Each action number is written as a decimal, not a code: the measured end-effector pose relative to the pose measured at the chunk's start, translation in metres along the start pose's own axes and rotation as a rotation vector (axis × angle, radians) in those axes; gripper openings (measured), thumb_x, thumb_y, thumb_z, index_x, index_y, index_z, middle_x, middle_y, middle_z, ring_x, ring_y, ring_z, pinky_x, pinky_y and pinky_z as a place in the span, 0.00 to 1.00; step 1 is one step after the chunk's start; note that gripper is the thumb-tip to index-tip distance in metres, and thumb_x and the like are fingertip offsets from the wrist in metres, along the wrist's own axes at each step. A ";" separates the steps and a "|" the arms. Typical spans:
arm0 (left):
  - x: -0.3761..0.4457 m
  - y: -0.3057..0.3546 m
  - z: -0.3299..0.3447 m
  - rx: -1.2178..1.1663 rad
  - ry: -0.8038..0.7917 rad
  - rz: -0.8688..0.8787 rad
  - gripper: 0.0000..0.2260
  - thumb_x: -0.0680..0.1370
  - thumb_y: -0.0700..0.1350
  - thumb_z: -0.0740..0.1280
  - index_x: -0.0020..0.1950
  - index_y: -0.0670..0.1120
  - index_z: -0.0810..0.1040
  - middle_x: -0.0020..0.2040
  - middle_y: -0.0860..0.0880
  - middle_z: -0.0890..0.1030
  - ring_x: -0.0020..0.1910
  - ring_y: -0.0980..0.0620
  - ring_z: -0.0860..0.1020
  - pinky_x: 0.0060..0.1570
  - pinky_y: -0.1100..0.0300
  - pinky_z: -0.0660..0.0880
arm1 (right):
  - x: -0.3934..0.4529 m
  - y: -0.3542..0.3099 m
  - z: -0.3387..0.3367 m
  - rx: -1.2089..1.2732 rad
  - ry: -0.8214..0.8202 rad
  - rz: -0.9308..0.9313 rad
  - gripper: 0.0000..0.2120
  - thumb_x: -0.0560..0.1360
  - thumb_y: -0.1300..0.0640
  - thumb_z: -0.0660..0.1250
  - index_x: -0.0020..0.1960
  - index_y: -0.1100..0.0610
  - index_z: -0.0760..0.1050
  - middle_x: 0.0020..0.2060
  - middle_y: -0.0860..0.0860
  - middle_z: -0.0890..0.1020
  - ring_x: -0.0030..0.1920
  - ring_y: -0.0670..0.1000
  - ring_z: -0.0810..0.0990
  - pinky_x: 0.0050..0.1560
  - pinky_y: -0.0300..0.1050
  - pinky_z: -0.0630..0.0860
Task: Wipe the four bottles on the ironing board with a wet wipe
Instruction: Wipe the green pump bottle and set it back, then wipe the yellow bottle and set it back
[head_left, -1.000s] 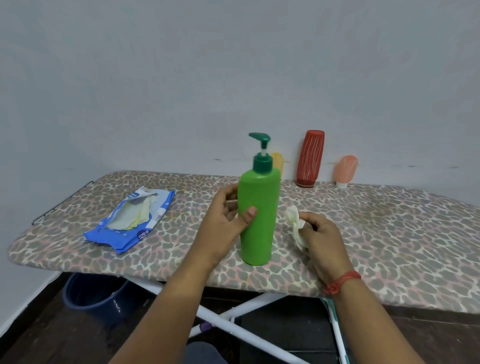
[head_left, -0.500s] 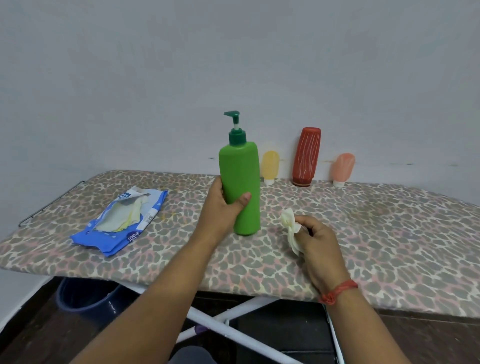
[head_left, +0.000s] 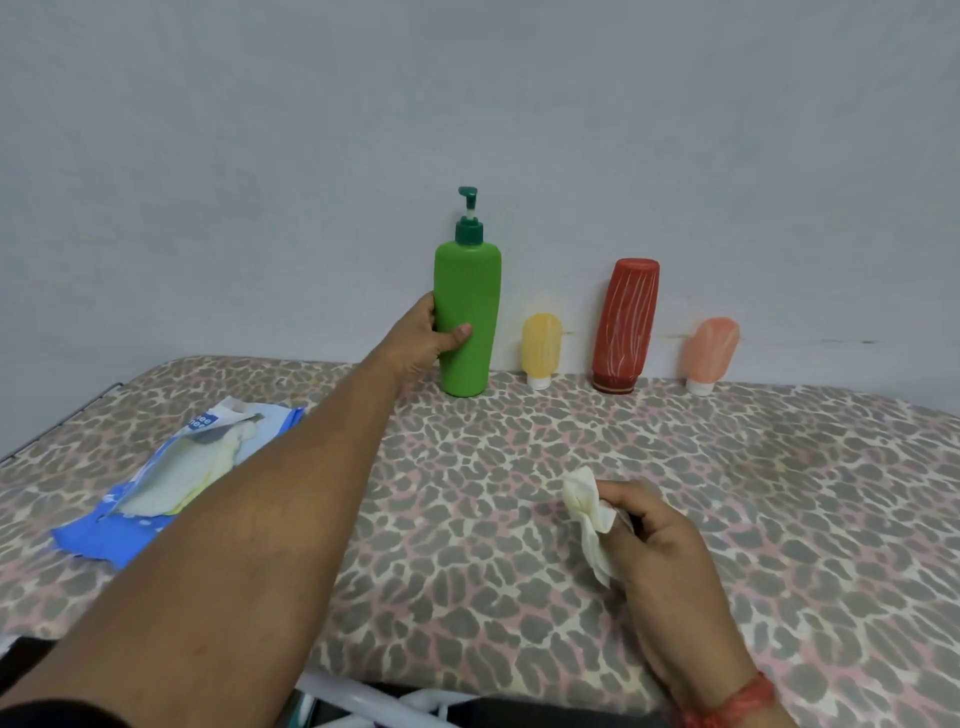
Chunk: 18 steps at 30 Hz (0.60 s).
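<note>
A moment ago I had the green pump bottle (head_left: 467, 317) close in front of me, near the lower middle of the frame; now my left hand (head_left: 423, 340) has carried it out to the back edge of the ironing board (head_left: 467, 519), at the centre of the frame, where it stands upright at the left end of the row against the wall. My fingers and thumb are wrapped round its lower body, so I have not let go yet. Just right of it stand the small yellow bottle (head_left: 541, 349), then the tall red bottle (head_left: 626, 325), then the small pink bottle (head_left: 709, 353), all cap-down. My right hand (head_left: 657, 540) sits low right of centre, fingers curled, pinching the crumpled wet wipe (head_left: 589, 514) above the board. The blue wipe pack (head_left: 171, 478) lies open at the lower left, partly behind my forearm. I judge the green bottle finished and set back, so the next job is to release it and take another of the three.
</note>
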<state>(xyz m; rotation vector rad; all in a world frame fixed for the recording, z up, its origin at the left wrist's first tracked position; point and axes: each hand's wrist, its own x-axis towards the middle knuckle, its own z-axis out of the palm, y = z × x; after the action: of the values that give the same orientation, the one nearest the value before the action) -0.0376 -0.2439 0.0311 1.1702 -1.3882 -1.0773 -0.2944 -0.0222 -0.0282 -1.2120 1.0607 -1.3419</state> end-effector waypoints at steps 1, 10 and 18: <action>0.003 -0.003 -0.002 -0.008 -0.006 0.000 0.20 0.79 0.36 0.70 0.68 0.50 0.71 0.61 0.53 0.80 0.63 0.50 0.78 0.65 0.50 0.75 | 0.000 0.002 -0.001 0.011 -0.004 0.005 0.10 0.79 0.60 0.67 0.52 0.48 0.84 0.51 0.49 0.84 0.46 0.51 0.83 0.41 0.42 0.80; 0.005 -0.004 -0.006 -0.012 0.008 -0.005 0.23 0.78 0.36 0.71 0.71 0.47 0.69 0.63 0.50 0.78 0.67 0.47 0.76 0.68 0.48 0.74 | -0.002 0.002 -0.005 0.047 0.000 0.008 0.12 0.79 0.60 0.66 0.53 0.45 0.84 0.54 0.44 0.85 0.50 0.46 0.84 0.39 0.38 0.79; -0.044 0.004 0.018 0.040 0.694 0.232 0.10 0.80 0.46 0.69 0.60 0.48 0.72 0.53 0.49 0.75 0.47 0.58 0.75 0.46 0.69 0.72 | -0.004 -0.004 -0.002 0.184 0.088 0.029 0.08 0.79 0.58 0.68 0.52 0.49 0.84 0.43 0.50 0.86 0.37 0.45 0.82 0.35 0.38 0.78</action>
<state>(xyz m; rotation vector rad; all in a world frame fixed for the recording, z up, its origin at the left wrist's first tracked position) -0.0542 -0.1989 0.0268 1.2179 -0.9605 -0.4109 -0.2965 -0.0177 -0.0251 -1.0064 0.9892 -1.4476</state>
